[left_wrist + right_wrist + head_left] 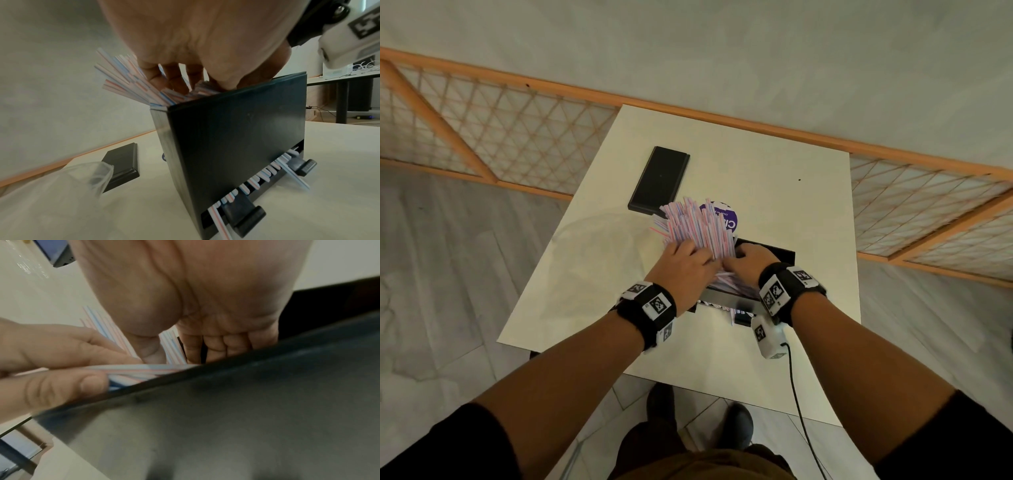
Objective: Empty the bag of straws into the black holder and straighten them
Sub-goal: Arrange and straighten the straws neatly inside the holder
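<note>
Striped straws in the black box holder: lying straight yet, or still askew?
Still askew. The striped straws fan out tilted above the black box holder, some crossing; both hands are in the pile.

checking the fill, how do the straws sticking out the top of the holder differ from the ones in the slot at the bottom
The top straws fan out untidily, leaning out of the black holder; the bottom straws lie in one row in the slot. The top straws are under both hands, left hand and right hand; nothing touches the bottom straws. Both are white with red and blue stripes.
</note>
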Tool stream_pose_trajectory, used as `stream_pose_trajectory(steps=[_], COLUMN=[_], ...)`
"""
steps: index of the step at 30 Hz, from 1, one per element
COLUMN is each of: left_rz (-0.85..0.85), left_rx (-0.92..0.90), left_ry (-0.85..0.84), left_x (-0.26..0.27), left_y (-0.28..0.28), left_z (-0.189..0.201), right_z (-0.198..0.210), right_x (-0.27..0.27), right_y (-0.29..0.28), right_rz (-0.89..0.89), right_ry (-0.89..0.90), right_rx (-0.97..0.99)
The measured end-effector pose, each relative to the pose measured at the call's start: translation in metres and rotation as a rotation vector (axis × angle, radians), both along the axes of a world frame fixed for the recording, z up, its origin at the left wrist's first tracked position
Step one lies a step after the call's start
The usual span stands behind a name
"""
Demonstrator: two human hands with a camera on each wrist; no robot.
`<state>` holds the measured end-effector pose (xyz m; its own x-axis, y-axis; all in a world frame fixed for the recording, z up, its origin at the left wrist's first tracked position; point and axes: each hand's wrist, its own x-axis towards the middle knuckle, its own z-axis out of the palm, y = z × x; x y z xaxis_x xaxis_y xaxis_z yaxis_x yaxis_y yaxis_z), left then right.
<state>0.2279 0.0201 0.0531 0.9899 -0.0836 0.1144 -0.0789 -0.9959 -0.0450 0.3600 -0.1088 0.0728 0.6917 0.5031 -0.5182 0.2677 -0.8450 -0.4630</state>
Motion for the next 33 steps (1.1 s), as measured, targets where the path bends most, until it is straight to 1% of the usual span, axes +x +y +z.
stream_pose_trajectory(steps=[4, 11, 15, 18, 21, 25, 29, 33], left_rz=[-0.002, 0.002, 0.015, 0.015, 0.015, 0.053, 0.096, 0.088], left_rx=[-0.005, -0.049, -0.080, -0.094, -0.112, -0.184, -0.222, -0.222], left_ry=[-0.018, -0.054, -0.052, -0.057, -0.074, -0.125, -0.117, -0.098], left_x=[-0.001, -0.002, -0.002, -0.004, -0.004, -0.007, -0.009, -0.008], left_y=[-0.001, -0.002, -0.003, -0.003, -0.003, -0.004, -0.008, -0.005], left_z=[-0.003, -0.006, -0.007, -0.008, -0.013, -0.016, -0.012, -0.012], right_z=[-0.003, -0.010, -0.014, -0.012, -0.009, -0.008, -0.006, -0.004], right_x=[0.006, 0.005, 0.006, 0.005, 0.004, 0.004, 0.003, 0.006], right_y=[-0.002, -0.006, -0.009, -0.012, -0.014, -0.019, -0.017, -0.018], right_rz=[-0.009, 0.008, 0.006, -0.003, -0.055, -0.063, -0.012, 0.056], right_ry=[0.020, 0.025, 0.126, 0.236, 0.347, 0.410, 0.366, 0.327], right_rx=[0.038, 0.206, 0.269, 0.338, 0.416, 0.460, 0.487, 0.488])
